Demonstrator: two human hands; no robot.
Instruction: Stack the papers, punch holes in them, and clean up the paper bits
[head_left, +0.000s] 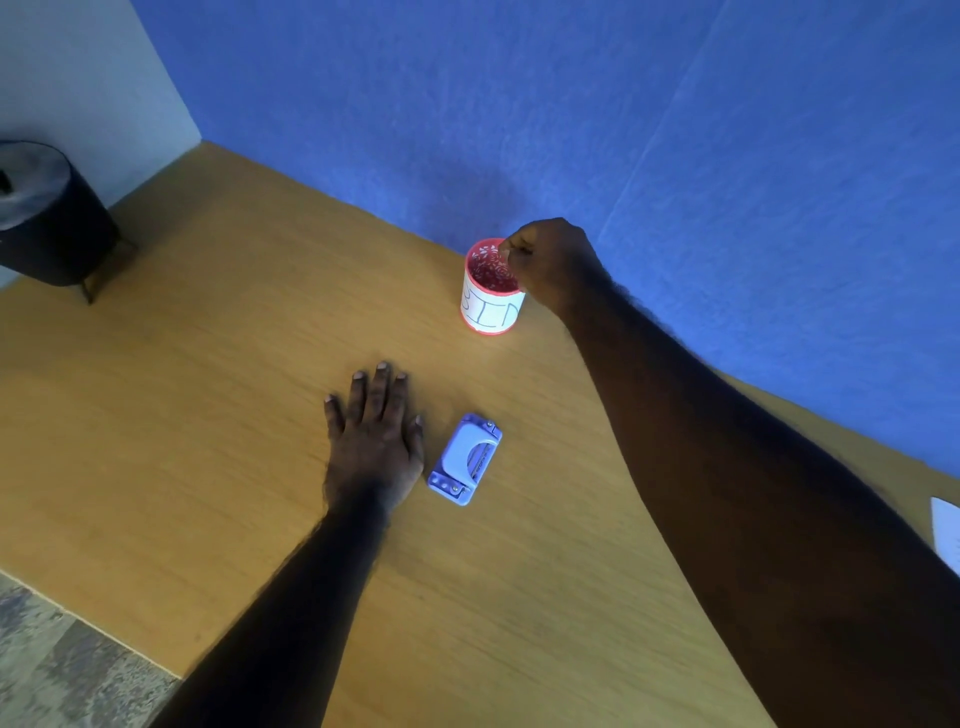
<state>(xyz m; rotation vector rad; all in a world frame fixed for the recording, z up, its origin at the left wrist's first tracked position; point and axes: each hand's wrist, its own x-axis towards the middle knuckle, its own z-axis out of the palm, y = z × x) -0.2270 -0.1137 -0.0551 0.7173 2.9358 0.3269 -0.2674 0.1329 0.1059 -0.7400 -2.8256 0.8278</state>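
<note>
A small blue hole punch (465, 460) lies on the wooden table (208, 415). Just left of it my left hand (374, 436) rests flat on the table, palm down, fingers spread, holding nothing. A red cup with a white label reading BIN (491, 304) stands near the blue wall. My right hand (550, 265) hovers over the cup's right rim with fingertips pinched together above the opening; whether any paper bits are between them is too small to tell. A corner of white paper (946, 530) shows at the right edge.
A black round container on thin legs (47, 218) stands at the far left of the table. The blue wall (571, 104) runs along the table's back edge. The table's front-left edge drops to a grey floor (62, 670).
</note>
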